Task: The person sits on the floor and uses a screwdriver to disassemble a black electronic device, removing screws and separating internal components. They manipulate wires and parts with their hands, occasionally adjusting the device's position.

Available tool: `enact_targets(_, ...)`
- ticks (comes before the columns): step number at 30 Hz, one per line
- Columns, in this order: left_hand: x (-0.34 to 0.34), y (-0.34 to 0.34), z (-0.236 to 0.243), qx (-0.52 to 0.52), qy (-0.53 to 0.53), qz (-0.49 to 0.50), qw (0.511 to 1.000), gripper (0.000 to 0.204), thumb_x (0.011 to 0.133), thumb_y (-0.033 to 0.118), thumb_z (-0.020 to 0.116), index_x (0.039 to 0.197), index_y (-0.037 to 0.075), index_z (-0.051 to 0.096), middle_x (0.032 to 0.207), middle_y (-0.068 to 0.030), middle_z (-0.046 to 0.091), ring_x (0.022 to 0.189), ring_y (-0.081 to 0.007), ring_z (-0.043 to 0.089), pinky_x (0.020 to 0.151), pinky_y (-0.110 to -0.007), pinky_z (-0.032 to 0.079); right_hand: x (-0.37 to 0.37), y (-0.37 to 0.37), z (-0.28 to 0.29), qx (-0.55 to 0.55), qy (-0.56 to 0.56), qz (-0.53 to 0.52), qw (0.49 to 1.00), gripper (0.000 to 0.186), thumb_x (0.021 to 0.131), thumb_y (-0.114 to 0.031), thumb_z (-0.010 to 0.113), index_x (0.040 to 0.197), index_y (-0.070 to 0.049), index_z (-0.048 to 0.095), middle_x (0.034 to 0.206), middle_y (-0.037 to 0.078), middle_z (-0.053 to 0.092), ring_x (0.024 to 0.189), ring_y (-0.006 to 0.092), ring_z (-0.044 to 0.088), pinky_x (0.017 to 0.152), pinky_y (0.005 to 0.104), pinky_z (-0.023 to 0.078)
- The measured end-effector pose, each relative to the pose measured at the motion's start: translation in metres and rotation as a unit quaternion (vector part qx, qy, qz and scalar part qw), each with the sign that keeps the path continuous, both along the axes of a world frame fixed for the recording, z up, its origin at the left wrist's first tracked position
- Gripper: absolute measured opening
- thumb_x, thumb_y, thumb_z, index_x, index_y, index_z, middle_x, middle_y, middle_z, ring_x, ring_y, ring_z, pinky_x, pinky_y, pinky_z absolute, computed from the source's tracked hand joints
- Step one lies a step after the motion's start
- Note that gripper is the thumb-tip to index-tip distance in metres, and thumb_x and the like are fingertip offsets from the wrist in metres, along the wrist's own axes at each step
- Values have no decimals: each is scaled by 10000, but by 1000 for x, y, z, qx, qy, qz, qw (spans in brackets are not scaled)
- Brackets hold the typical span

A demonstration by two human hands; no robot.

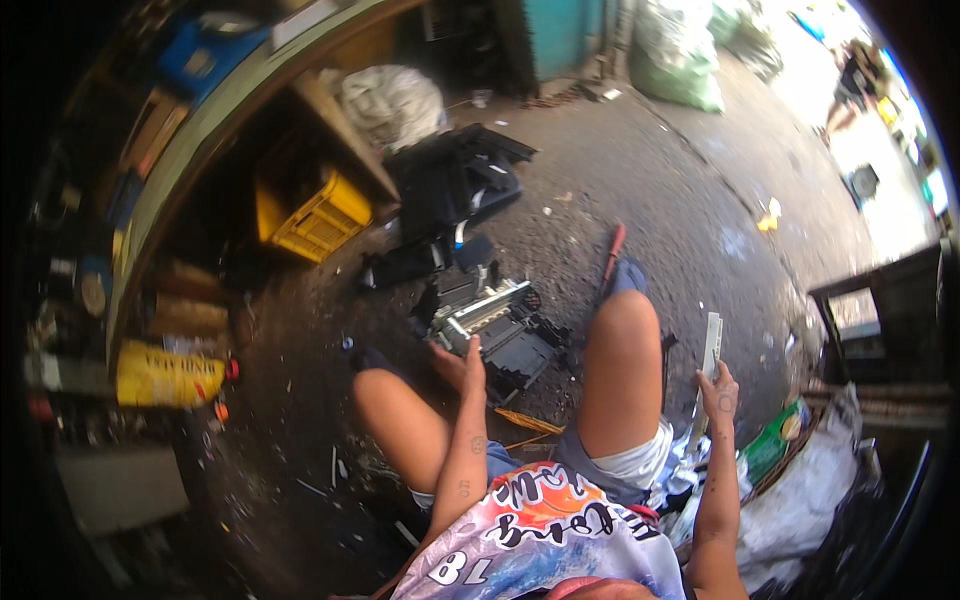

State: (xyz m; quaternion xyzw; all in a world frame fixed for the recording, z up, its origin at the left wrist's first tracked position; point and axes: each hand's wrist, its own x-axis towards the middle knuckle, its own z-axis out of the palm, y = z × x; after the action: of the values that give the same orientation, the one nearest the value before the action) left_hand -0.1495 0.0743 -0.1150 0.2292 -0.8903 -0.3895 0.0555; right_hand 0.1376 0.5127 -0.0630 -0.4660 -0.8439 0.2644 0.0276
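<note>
1. The left hand is at the near left edge of a partly stripped black machine, thumb raised; I cannot tell whether its fingers grip the edge or only touch it
2. The machine lies on the dark, littered ground between the person's lower legs, a pale metal bar running across its far part
3. The right hand is closed around a flat, pale strip (its far end sticks up past the fingers), out to the right of the right knee
4. A red, rod-like thing lies just beside the right foot
5. Beyond the machine are black casing pieces, with a yellow crate to their left
6. Crumpled pale sacking lies near the right forearm
</note>
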Motion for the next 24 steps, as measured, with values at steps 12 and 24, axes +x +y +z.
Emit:
enact_targets(12, 3, 2, -6, 96, 35, -18, 995, 1083, 796, 498, 854, 1583, -26, 325, 1498, -338, 425, 1414, -491, 430, 1169, -549, 370, -426, -58, 210, 157, 75, 299, 938, 961, 781, -771, 756, 1384, -38, 606, 1156, 277, 724, 1161, 420, 690, 969, 516, 552)
enact_targets(24, -6, -1, 15, 156, 80, -6, 984, 948, 795, 167, 853, 1568, -51, 350, 1506, -268, 497, 1346, -373, 545, 1152, -459, 421, 68, -26, -228, -250, -122, -224, 934, 690, 769, -438, 881, 1275, 0, 713, 1367, 245, 678, 1271, 359, 653, 1078, 459, 506)
